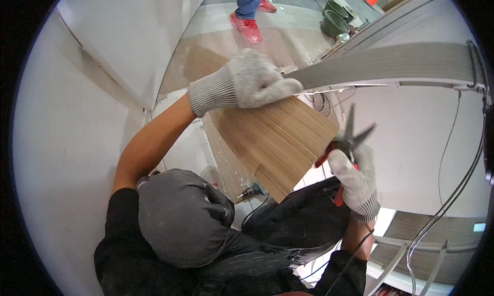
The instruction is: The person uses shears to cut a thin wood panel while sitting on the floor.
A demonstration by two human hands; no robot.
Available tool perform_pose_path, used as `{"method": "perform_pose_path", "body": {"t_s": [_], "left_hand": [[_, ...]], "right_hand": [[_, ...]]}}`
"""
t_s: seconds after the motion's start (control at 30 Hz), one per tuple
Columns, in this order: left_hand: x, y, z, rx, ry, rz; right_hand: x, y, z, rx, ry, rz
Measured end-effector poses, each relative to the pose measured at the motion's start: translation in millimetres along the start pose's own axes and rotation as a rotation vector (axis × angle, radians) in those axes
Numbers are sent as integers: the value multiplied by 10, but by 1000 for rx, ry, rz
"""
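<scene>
- Left hand [252, 80]: curled over the far edge of the wood-grain panel [278, 141], looks like pinching it; fingers behind are hidden. Probably up there to steady it.
- Panel sits between my hands, slanting, near end by my bent leg [303, 208]. Leg may be propping it; contact not clear.
- Right hand [355, 177]: wrapped round red-handled shears [349, 129], blades apart and pointing away from me, just beyond the panel's right edge. Likely keeps the tips off the face.
- Teal drill [251, 191]: low, left of right hand, near the panel's near end, probably parked within reach.
- Grey-brown strip [386, 64]: runs right from beside left hand; can't tell if touching.
</scene>
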State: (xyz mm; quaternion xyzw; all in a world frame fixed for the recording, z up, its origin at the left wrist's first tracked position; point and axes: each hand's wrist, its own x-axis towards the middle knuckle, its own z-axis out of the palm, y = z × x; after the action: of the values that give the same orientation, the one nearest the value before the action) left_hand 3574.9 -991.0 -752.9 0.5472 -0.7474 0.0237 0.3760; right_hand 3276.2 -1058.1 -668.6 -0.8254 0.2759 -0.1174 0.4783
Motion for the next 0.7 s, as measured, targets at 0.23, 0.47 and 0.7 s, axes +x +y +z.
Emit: {"method": "perform_pose_path", "body": {"t_s": [0.23,0.47,0.7], "left_hand": [[-68,-315,241,230,-124,-23],[-628,-708,485,223,239,-205],[-2486,-605,1023,-794,575,-1488]], "right_hand": [[260,426,916,510,153,282],[761,1444,2009,738,240,361],[790,1759,2436,937,265,495]]}}
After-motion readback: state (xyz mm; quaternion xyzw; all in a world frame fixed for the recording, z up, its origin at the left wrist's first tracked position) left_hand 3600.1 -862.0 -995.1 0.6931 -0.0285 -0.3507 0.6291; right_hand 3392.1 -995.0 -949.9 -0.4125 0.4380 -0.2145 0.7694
